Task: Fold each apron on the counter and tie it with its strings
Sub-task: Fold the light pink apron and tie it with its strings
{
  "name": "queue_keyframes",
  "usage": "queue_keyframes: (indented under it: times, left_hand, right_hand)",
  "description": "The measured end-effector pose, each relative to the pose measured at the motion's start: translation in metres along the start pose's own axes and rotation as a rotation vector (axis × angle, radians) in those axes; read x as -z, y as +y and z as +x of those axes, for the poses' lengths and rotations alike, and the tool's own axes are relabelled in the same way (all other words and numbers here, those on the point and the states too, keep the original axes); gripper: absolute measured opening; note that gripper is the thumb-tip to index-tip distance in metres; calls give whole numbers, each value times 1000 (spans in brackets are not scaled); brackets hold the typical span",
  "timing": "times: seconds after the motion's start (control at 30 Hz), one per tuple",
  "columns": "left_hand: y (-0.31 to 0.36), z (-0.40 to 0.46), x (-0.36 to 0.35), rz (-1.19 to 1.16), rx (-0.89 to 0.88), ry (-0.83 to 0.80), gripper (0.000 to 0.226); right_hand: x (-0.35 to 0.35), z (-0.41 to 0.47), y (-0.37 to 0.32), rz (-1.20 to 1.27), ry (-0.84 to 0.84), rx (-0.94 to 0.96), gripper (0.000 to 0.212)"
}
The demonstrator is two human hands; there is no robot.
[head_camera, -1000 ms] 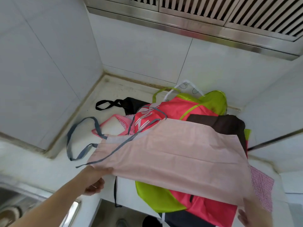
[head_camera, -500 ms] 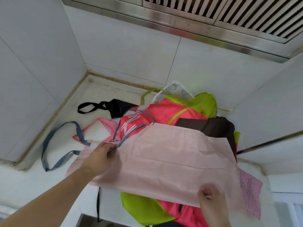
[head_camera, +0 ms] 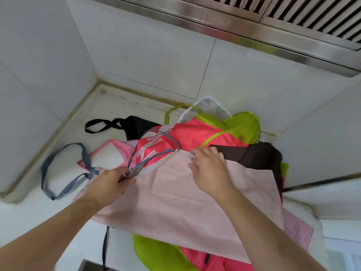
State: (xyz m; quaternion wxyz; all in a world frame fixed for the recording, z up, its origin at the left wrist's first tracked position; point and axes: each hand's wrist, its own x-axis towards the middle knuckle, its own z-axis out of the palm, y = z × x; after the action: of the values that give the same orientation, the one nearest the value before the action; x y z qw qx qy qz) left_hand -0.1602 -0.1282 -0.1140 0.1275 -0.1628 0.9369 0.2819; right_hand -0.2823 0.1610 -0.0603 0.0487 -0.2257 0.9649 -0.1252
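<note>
A pale pink apron (head_camera: pixel 175 204) lies spread on top of a heap of aprons on the white counter (head_camera: pixel 109 108). Its grey-blue strings (head_camera: pixel 64 165) loop out to the left and over the red apron. My left hand (head_camera: pixel 111 184) pinches the pink apron's upper left edge where the grey strings meet it. At the top edge of the pink cloth, near its middle, my right hand (head_camera: pixel 209 169) grips the fabric with curled fingers. Under it lie a red apron with white cutlery print (head_camera: pixel 187 135), a lime green one (head_camera: pixel 242 128) and a dark brown one (head_camera: pixel 252 155).
A black apron with a looped strap (head_camera: pixel 117 125) lies at the back left. A pink checked apron (head_camera: pixel 117 151) peeks out left, and checked cloth (head_camera: pixel 297 229) hangs at the right. Tiled walls close the corner; a steel hood (head_camera: pixel 254 26) hangs overhead. The counter's front edge is near me.
My right hand has moved from the pink apron's lower right corner up to its top edge. My left hand has stayed near the upper left edge, by the strings.
</note>
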Motion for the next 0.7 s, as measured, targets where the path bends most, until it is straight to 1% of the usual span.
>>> queue_keyframes:
  times: [0.07,0.13,0.2,0.27,0.3,0.33,0.4,0.43,0.47,0.5,0.53,0.6,0.67,0.7]
  left_hand:
    - [-2,0,4,-34,12,-29,27]
    - [0,-2,11,-56,22,-32,22]
    - [5,-2,19,-42,36,35,21]
    - [9,1,28,-87,80,168,19]
    - [11,5,32,-153,134,231,17]
    - [13,12,38,-286,206,292,17]
    - [23,28,51,-671,336,390,13]
    - [29,34,59,-817,338,453,8]
    - [34,40,68,-875,278,530,14]
    - [38,46,75,-866,171,587,30]
    - [42,50,82,-789,52,606,48]
    - [50,48,86,-578,-118,559,73]
    - [54,41,76,-385,-203,513,80]
    - [58,34,68,-315,-196,493,79]
  right_hand:
    - [-5,11,-3,-32,-36,9,17]
    - [-5,18,-3,23,-27,-8,5]
    - [-4,22,0,60,25,-69,11]
    - [-3,25,3,47,99,-116,16]
    - [-3,25,3,27,113,-118,17]
    - [-4,24,4,12,115,-104,17]
    - [-6,23,5,-6,105,-74,17]
    - [-7,23,4,-10,101,-68,16]
    - [-8,23,4,-11,98,-68,16]
    - [-8,23,4,-11,95,-71,15]
    - [-9,23,3,-10,95,-77,14]
    - [-11,23,2,-14,100,-86,14]
    - [-12,22,1,-16,119,-96,15]
    - [-12,22,-1,-16,131,-98,15]
